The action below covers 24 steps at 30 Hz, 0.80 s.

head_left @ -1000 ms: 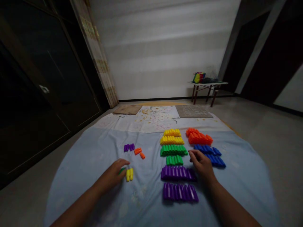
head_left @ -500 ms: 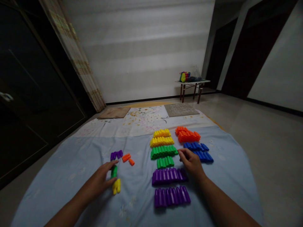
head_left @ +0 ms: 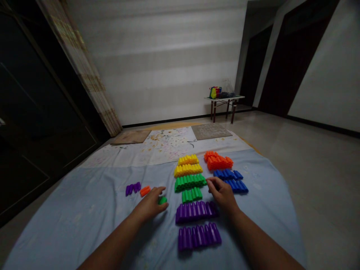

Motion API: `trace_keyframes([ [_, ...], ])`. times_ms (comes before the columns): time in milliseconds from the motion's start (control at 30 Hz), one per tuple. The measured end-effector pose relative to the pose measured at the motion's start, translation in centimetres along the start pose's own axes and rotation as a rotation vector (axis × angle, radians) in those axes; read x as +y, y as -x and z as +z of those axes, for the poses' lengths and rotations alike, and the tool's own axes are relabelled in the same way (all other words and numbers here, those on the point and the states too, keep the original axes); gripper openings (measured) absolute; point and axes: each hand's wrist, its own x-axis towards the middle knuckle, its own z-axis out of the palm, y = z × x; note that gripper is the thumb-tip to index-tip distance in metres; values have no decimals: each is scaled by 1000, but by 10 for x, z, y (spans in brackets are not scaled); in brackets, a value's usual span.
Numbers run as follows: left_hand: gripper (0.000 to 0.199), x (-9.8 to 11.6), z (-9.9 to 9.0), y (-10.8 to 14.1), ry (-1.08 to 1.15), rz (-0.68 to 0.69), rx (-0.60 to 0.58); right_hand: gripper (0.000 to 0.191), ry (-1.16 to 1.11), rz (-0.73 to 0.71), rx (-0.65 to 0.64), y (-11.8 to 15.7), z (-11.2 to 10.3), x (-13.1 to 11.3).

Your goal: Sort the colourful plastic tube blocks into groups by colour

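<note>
My left hand (head_left: pixel 152 203) is curled around green bullet-shaped plastic blocks (head_left: pixel 162 200), only partly visible between thumb and fingers. Beside that hand lie orange blocks (head_left: pixel 145 191) and a short row of purple blocks (head_left: pixel 133 188). The fingers of my right hand (head_left: pixel 224 193) are pinched together at the right end of the long green row (head_left: pixel 190 182); whether a block is between them is hidden. A shorter green row (head_left: pixel 192 195) lies just in front, with two purple rows (head_left: pixel 197 212) nearer to me.
Yellow rows (head_left: pixel 188 170) stand behind the green ones. Orange rows (head_left: pixel 219 162) and blue rows (head_left: pixel 236 185) lie to the right. A light blue cloth (head_left: pixel 92 217) covers the table. Two mats (head_left: pixel 132 137) lie at its far end. A small table (head_left: pixel 225 99) holds bags by the wall.
My left hand has moved right, towards the rows, with the green blocks. The yellow blocks beside it no longer show. My right hand stays at the green row. The view has shifted slightly.
</note>
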Motion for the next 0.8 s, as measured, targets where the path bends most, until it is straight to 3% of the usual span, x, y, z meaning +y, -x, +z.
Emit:
trace_keyframes([
  [100,43,5,1,-5,-117,-69,-41,36,-9,-8,11,0,1,0],
  [200,34,8,-2,-7,-126,-22,-64,36,-2,-14,4,1,2,-1],
  [367,59,3,-9,-4,-75,153,-77,33,-13,-21,-8,3,3,-2],
  [500,49,2,-6,2,-94,-53,42,33,-13,0,-24,3,2,-3],
  [600,48,7,0,6,-128,-186,54,34,3,5,-30,4,2,-3],
  [800,35,8,5,6,-91,-143,33,34,10,-1,-21,2,4,-1],
])
